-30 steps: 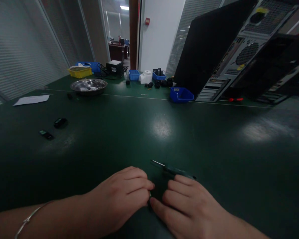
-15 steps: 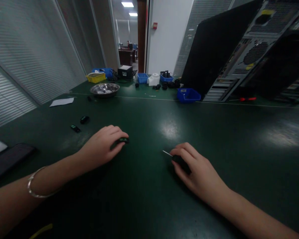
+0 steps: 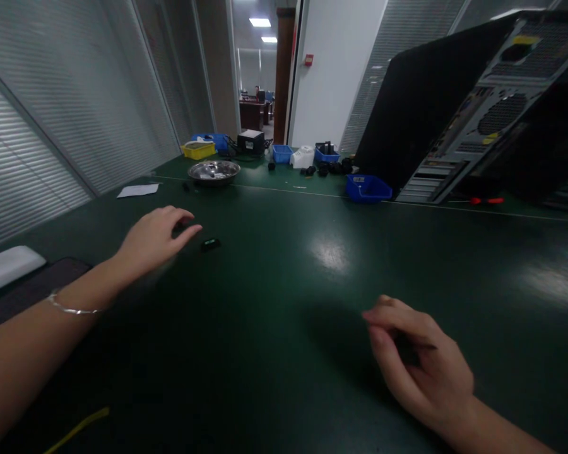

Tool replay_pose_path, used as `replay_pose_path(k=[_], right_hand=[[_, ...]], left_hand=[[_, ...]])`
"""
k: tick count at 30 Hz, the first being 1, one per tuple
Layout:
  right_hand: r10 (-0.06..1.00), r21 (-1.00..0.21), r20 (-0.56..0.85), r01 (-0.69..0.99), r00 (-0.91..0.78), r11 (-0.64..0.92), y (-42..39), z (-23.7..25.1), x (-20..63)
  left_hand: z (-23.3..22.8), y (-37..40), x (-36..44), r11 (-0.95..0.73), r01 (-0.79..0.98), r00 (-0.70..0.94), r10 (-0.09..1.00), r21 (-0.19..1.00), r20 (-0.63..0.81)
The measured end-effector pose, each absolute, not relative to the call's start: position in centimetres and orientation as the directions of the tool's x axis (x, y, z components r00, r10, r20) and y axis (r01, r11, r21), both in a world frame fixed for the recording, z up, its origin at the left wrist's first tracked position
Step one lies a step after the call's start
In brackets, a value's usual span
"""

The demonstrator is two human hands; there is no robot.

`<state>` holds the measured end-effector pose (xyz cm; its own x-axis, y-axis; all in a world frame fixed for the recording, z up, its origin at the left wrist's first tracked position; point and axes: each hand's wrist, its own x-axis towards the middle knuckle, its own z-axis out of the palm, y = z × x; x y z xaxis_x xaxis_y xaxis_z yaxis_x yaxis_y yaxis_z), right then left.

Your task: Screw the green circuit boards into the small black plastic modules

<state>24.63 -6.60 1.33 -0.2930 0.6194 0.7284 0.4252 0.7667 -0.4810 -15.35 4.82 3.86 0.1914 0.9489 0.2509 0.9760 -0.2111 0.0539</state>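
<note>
My left hand reaches out over the green table with its fingers spread and slightly blurred, holding nothing. A small black part lies on the table just right of its fingertips, apart from them. A silver bracelet sits on that wrist. My right hand is at the lower right, raised a little off the table, fingers curled around a dark screwdriver handle. The screwdriver's shaft is hidden.
At the far side stand a steel bowl, a blue bin, a yellow bin and a tilted open computer case. A red-handled screwdriver lies by the case. A dark pad sits at left, a sheet of paper beyond it.
My hands have parted. The left carried the small black part out to the left and let it go. The right closed on the screwdriver and drew it back to the right.
</note>
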Motion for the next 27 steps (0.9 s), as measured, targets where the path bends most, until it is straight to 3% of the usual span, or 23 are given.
replay_pose_path(k=[5,12,18,21,23,25,27], right_hand=[[0.567,-0.407,0.71,0.414,-0.418,0.814,-6.2,1.9,24.5],[0.656,-0.467,0.578,0.463,-0.486,0.753,-5.6,1.3,24.1],[0.732,-0.572,0.377,0.479,-0.568,0.666,-5.2,1.0,23.4],[0.751,-0.583,0.343,0.499,-0.565,0.642,-5.1,1.0,23.2],[0.757,-0.592,0.329,0.501,-0.565,0.632,-5.0,1.0,23.2],[0.756,-0.601,0.32,0.494,-0.571,0.628,-5.1,1.0,23.4],[0.756,-0.61,0.313,0.489,-0.575,0.624,-5.1,0.9,23.5]], left_hand=[[4.8,4.8,-19.5,-0.011,1.0,0.015,0.979,-0.021,0.203],[3.6,5.7,-21.0,-0.039,0.999,0.04,0.993,-0.012,0.11],[6.1,4.3,-18.0,-0.036,0.999,0.044,0.966,-0.038,0.253],[6.6,2.3,-13.6,-0.155,0.988,0.151,0.936,-0.011,0.319],[6.2,0.9,-10.0,-0.335,0.942,0.317,0.908,0.019,0.274],[5.4,-0.2,-6.3,-0.58,0.813,0.557,0.802,0.059,0.214],[4.6,-0.8,-3.1,-0.694,0.717,0.674,0.715,0.072,0.184]])
